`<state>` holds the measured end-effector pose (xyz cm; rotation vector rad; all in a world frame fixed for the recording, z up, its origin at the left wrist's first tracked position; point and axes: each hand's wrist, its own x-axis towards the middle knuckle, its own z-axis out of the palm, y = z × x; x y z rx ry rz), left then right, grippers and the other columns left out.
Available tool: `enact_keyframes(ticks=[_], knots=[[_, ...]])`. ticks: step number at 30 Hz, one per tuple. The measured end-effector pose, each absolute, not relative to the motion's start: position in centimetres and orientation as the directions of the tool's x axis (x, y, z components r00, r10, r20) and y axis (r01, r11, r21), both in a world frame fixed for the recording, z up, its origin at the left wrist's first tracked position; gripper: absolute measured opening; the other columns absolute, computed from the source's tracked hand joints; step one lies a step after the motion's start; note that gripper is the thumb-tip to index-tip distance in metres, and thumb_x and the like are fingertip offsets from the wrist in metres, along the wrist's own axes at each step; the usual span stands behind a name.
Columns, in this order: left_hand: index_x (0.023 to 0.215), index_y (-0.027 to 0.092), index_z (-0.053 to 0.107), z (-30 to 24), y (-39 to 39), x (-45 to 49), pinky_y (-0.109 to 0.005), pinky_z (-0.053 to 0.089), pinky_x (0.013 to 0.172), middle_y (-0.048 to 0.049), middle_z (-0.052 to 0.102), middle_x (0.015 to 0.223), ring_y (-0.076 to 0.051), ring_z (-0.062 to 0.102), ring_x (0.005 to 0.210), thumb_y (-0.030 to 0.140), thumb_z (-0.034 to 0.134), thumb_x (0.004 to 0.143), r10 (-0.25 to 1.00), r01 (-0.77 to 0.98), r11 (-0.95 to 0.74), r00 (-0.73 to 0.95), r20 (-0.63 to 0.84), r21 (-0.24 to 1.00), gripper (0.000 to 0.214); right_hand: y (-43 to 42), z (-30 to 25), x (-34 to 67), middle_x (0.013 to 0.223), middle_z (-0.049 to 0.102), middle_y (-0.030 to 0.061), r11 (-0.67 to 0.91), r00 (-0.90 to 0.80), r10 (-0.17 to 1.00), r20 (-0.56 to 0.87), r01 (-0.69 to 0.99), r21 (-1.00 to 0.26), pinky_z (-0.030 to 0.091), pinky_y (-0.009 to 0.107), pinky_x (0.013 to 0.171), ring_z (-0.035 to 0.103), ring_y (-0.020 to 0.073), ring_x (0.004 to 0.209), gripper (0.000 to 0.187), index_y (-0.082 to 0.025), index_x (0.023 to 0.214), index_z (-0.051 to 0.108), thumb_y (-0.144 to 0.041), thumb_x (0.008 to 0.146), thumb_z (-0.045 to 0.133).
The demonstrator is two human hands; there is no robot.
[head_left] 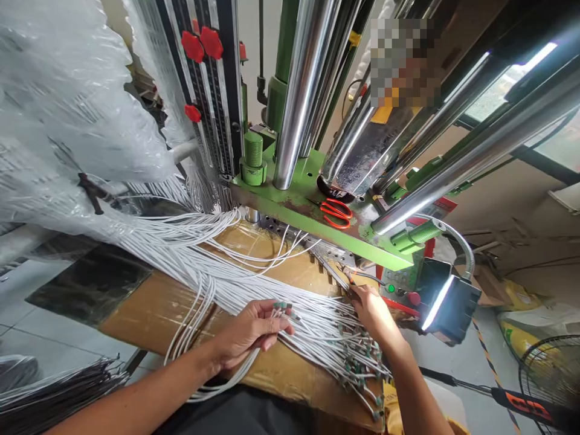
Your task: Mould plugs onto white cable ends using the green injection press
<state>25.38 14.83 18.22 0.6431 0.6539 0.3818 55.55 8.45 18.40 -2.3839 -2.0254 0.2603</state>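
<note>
My left hand (256,332) is closed around a small bunch of white cables (244,370), whose green-tipped connector ends (286,309) stick up past the thumb and fingers. The cables loop down below this hand. To the right, my right hand (374,311) has its fingers closed at the near end of a narrow metal strip (327,269) with brass-coloured blocks along it. What the fingertips grip there is partly hidden. Between and beyond both hands lies a thick spread of white cables (272,287), their connector ends heaped (360,356) beneath my right forearm.
A green press plate (290,202) with steel columns (308,90) stands ahead, red-handled scissors (336,212) on it. Brown-taped cardboard (136,305) covers the worktop. A lit lamp (446,302), a control box with a green button (391,289) and a fan (550,374) are at right.
</note>
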Motion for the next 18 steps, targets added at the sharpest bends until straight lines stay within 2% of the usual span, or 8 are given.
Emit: enact_keyframes(ticks=[4,7,9,11,13,15,16,18], knots=[[0.082,0.013,0.073,18.3,14.9,25.3,-0.019,0.02,0.044,-0.0116,0.073,0.081,-0.005,0.045,0.05,0.035,0.086,0.063,0.513,-0.129,0.739,0.744,-0.428,0.661,0.032,8.5,20.3,55.1,0.098,0.066,0.0172,-0.21,0.201,0.971,-0.128,0.976,-0.055,0.045,0.041,0.087,0.06,0.0288,0.097,0.032,-0.011,0.107,0.064,-0.008,0.082,0.045],[0.08,0.014,0.074,18.5,15.1,25.4,-0.019,0.031,0.048,-0.0109,0.073,0.079,-0.015,0.061,0.067,0.037,0.082,0.065,0.564,-0.061,0.596,0.741,-0.363,0.801,0.028,8.0,22.2,53.5,0.09,0.065,0.0182,-0.267,0.256,0.958,-0.132,0.961,-0.077,0.046,0.043,0.077,0.062,0.0296,0.085,0.033,-0.009,0.109,0.06,-0.009,0.085,0.039],[0.081,0.015,0.075,18.5,15.2,25.4,-0.023,0.042,0.057,-0.009,0.074,0.081,-0.018,0.065,0.074,0.031,0.075,0.073,0.629,0.033,0.332,0.737,-0.247,0.943,0.018,7.4,22.9,51.7,0.084,0.066,0.0133,-0.276,0.246,0.953,-0.179,0.946,-0.169,0.048,0.038,0.069,0.064,0.0255,0.075,0.034,-0.012,0.117,0.055,-0.015,0.089,0.038],[0.087,0.017,0.076,18.4,15.2,25.6,-0.027,0.048,0.069,-0.0068,0.076,0.085,-0.019,0.067,0.078,0.019,0.063,0.079,0.641,0.092,-0.015,0.766,-0.061,0.996,0.015,6.6,22.8,49.4,0.076,0.066,0.0056,-0.308,0.219,0.937,-0.27,0.884,-0.351,0.049,0.03,0.06,0.063,0.0196,0.064,0.036,-0.016,0.124,0.048,-0.023,0.091,0.037],[0.095,0.019,0.075,18.3,15.2,25.8,-0.029,0.05,0.078,-0.0055,0.076,0.093,-0.019,0.068,0.085,0.009,0.054,0.079,0.566,0.077,-0.304,0.816,0.116,0.949,0.029,5.9,22.0,47.0,0.063,0.06,-0.0025,-0.437,0.215,0.888,-0.406,0.669,-0.601,0.045,0.025,0.047,0.055,0.0149,0.048,0.039,-0.017,0.128,0.041,-0.029,0.091,0.037],[0.102,0.02,0.073,18.1,15.1,26.0,-0.032,0.049,0.085,-0.0055,0.075,0.1,-0.02,0.068,0.091,0.005,0.05,0.076,0.465,0.04,-0.473,0.86,0.211,0.88,0.037,5.3,20.8,44.9,0.056,0.052,-0.0078,-0.554,0.228,0.833,-0.505,0.321,-0.768,0.035,0.021,0.036,0.043,0.0112,0.037,0.044,-0.017,0.13,0.038,-0.031,0.089,0.04],[0.104,0.02,0.071,18.0,15.0,26.0,-0.032,0.049,0.086,-0.0055,0.075,0.102,-0.021,0.067,0.093,0.004,0.049,0.076,0.427,0.035,-0.523,0.875,0.227,0.851,0.039,5.1,20.1,44.1,0.057,0.051,-0.0082,-0.554,0.244,0.826,-0.508,0.186,-0.811,0.034,0.021,0.035,0.041,0.0102,0.037,0.047,-0.017,0.132,0.038,-0.032,0.087,0.041],[0.107,0.02,0.07,17.7,14.8,26.1,-0.032,0.049,0.085,-0.0056,0.074,0.104,-0.021,0.067,0.093,0.004,0.048,0.076,0.388,0.04,-0.585,0.891,0.236,0.81,0.041,4.9,18.9,43.0,0.066,0.058,-0.0045,-0.461,0.309,0.86,-0.407,0.127,-0.878,0.044,0.022,0.044,0.05,0.0109,0.046,0.05,-0.017,0.134,0.042,-0.031,0.086,0.044]])
